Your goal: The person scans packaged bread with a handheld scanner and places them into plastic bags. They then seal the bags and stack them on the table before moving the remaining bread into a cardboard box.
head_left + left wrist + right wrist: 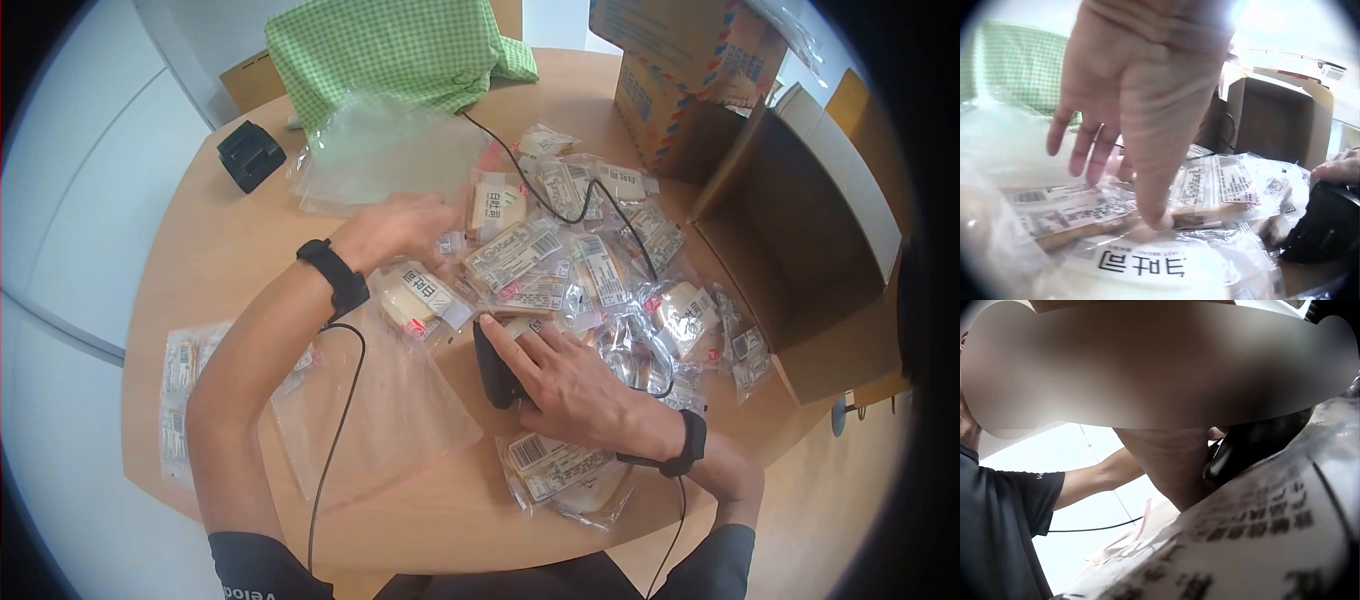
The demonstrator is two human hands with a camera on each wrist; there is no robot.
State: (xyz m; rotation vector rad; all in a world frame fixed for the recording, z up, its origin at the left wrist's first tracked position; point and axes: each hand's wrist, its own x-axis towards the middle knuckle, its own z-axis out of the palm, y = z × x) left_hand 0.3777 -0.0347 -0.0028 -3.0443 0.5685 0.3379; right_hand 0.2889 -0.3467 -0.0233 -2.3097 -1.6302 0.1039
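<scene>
My left hand point(405, 232) reaches down among clear packets of sliced toast, its fingers point(1088, 147) straight and spread. The thumb tip comes down at the edge of a toast packet point(1141, 262), also seen as a toast packet point(420, 297) with a white label in the head view. My right hand point(580, 390) holds a black, hard-cased object point(494, 365), its index finger stretched along the top; the hand covers much of it, and I cannot tell its kind. Beside both hands lies a pile of toast packets point(520, 255). One more packet point(560, 470) sits below the right wrist.
Flat clear plastic bags point(390, 420) lie at front left, and more plastic point(390, 150) at the back beside a green checked cloth point(380, 50). A black box-shaped item point(251, 156) stands at left. An open cardboard box point(800, 230) is at right. Cables run from both wrists.
</scene>
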